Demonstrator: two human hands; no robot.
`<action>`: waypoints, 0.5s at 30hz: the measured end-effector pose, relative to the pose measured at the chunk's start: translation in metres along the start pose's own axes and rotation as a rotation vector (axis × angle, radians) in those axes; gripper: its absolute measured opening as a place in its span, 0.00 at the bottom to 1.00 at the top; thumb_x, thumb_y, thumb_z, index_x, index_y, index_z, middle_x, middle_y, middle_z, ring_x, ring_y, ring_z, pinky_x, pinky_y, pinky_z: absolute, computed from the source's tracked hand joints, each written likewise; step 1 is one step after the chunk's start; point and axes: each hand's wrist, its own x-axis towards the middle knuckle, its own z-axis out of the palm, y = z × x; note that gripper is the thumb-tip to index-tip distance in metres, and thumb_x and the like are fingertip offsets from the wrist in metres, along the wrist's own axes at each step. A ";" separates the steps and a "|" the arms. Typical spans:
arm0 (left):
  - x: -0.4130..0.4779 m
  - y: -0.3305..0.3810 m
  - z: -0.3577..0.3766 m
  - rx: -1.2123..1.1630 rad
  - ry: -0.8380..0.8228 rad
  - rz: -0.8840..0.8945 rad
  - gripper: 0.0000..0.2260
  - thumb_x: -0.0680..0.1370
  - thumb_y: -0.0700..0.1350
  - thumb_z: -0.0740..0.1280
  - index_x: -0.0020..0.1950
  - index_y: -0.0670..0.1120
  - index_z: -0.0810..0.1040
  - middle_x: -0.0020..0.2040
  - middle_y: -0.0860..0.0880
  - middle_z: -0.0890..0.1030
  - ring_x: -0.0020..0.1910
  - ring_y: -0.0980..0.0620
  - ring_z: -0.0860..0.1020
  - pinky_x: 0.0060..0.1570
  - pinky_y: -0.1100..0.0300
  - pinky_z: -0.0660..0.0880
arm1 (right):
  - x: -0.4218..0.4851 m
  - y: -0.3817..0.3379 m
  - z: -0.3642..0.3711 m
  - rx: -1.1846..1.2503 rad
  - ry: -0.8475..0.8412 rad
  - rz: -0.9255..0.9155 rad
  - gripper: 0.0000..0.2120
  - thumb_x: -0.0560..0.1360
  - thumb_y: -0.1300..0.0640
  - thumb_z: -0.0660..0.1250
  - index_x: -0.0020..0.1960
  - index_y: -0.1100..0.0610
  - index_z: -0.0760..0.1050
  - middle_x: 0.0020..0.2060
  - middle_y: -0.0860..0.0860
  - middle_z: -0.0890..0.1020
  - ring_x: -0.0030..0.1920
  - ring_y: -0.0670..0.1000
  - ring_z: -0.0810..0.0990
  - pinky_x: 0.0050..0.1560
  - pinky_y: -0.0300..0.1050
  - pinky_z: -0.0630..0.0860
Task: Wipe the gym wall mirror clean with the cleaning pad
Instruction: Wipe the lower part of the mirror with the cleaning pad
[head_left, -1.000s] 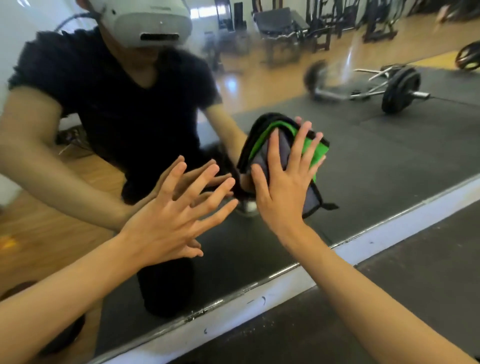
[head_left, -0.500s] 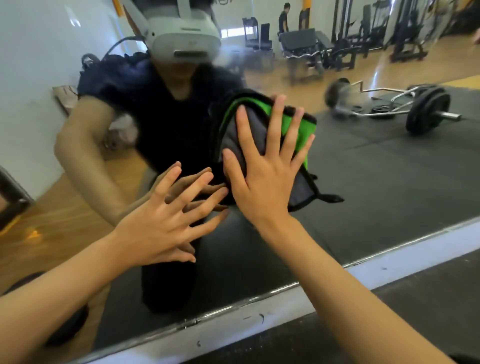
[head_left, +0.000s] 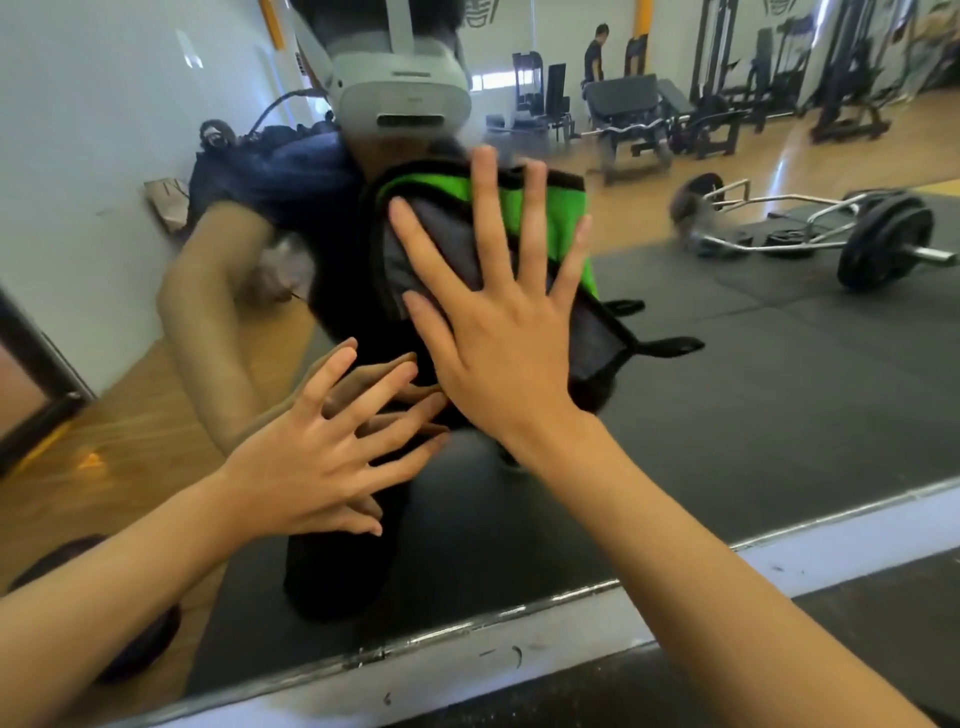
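Observation:
The wall mirror fills most of the head view and reflects me and the gym behind. My right hand lies flat with its fingers spread, pressing a grey and green cleaning pad with black trim against the glass at centre. A black strap tab of the pad sticks out at its lower right. My left hand is below and to the left, fingers spread straight, fingertips touching the glass. It holds nothing.
The mirror's bottom edge and a white strip of wall run diagonally across the lower view, with dark rubber floor below. A loaded barbell, weight benches and a distant person appear only as reflections.
My right hand has slid the pad up and to the left across the glass. My view has lifted with it. The left hand has stayed spread on the mirror.

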 end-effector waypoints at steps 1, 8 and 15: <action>0.000 0.000 0.001 0.008 0.001 -0.005 0.49 0.73 0.76 0.67 0.83 0.46 0.64 0.86 0.36 0.46 0.83 0.29 0.48 0.77 0.24 0.41 | 0.001 0.000 -0.002 -0.005 -0.012 -0.075 0.24 0.86 0.41 0.54 0.82 0.40 0.60 0.83 0.58 0.57 0.83 0.65 0.51 0.77 0.73 0.47; -0.001 0.001 0.015 0.033 0.030 -0.017 0.43 0.77 0.75 0.61 0.83 0.50 0.66 0.85 0.41 0.59 0.84 0.32 0.51 0.79 0.27 0.40 | 0.000 0.082 -0.002 0.019 0.160 0.276 0.26 0.85 0.41 0.56 0.81 0.47 0.64 0.81 0.64 0.59 0.81 0.68 0.54 0.77 0.75 0.47; -0.001 0.006 0.010 0.053 0.058 -0.023 0.38 0.80 0.74 0.59 0.82 0.51 0.68 0.85 0.41 0.58 0.83 0.34 0.55 0.79 0.28 0.44 | -0.023 0.008 0.008 0.027 0.004 -0.038 0.25 0.86 0.41 0.55 0.81 0.40 0.60 0.83 0.58 0.56 0.83 0.64 0.50 0.78 0.73 0.47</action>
